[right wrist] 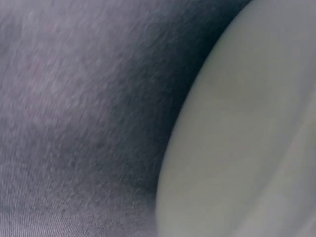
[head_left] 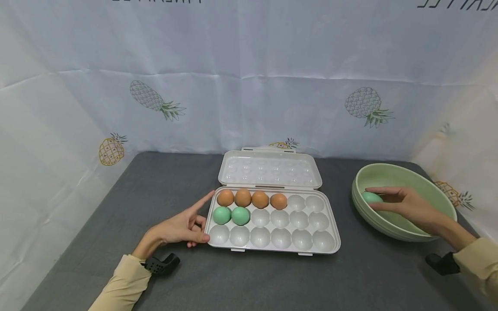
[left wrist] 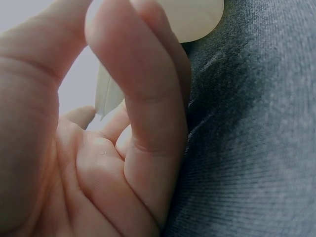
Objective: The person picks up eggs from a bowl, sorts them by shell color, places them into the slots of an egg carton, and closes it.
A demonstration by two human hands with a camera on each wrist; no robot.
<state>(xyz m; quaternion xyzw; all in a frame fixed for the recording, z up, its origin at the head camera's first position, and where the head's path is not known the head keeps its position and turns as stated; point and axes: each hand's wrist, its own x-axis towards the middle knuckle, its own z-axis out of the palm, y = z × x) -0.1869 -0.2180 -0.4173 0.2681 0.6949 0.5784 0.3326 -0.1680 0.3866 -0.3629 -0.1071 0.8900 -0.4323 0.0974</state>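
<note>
A white egg tray (head_left: 270, 217) lies with its lid (head_left: 272, 169) folded back. Several brown eggs (head_left: 243, 198) sit in its back row, and two green eggs (head_left: 240, 215) fill the left end of the middle row. My left hand (head_left: 183, 226) rests along the tray's left side, index finger stretched to the back corner and thumb at the front corner. Inside the light green bowl (head_left: 412, 175) on the right, my right hand (head_left: 416, 209) pinches a green egg (head_left: 371, 197) between thumb and fingers. The right wrist view shows no hand, just the bowl's pale wall (right wrist: 237, 128).
The bowl appears stacked in another one, near the right edge of the dark grey table (head_left: 179, 172). A white curtain (head_left: 249, 108) printed with pineapples hangs behind the table and along its sides. Each wrist wears a black band (head_left: 161, 264).
</note>
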